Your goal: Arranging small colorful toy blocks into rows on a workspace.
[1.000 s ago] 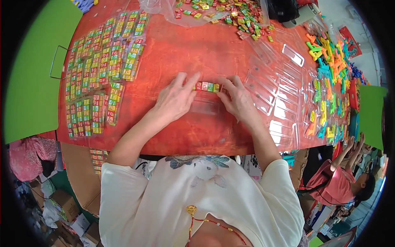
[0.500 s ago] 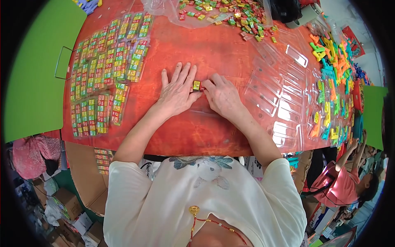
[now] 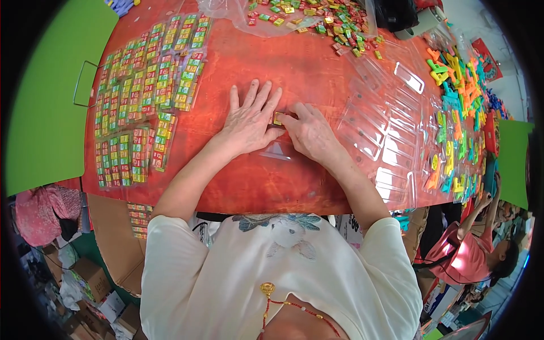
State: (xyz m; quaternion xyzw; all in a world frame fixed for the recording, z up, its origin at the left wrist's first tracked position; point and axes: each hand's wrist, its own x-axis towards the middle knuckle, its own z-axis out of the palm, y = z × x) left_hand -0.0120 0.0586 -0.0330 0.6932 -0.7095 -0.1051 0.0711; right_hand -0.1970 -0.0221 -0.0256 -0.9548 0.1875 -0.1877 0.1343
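The right hand (image 3: 310, 133) curls at a small yellow-faced block (image 3: 277, 118), pinched or not I can't tell, beside the wide-spread left hand (image 3: 247, 126). Leftward, clear trays (image 3: 198, 79) hold rows of red, green, yellow pieces (image 3: 164, 141); a near-left carton (image 3: 113, 226), more.

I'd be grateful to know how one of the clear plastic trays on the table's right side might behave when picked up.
The clear plastic trays look thin-walled, so one is probably light and somewhat flexible. Their glossy glare suggests a slightly slippery surface. Lying flat, one seems unlikely to roll.
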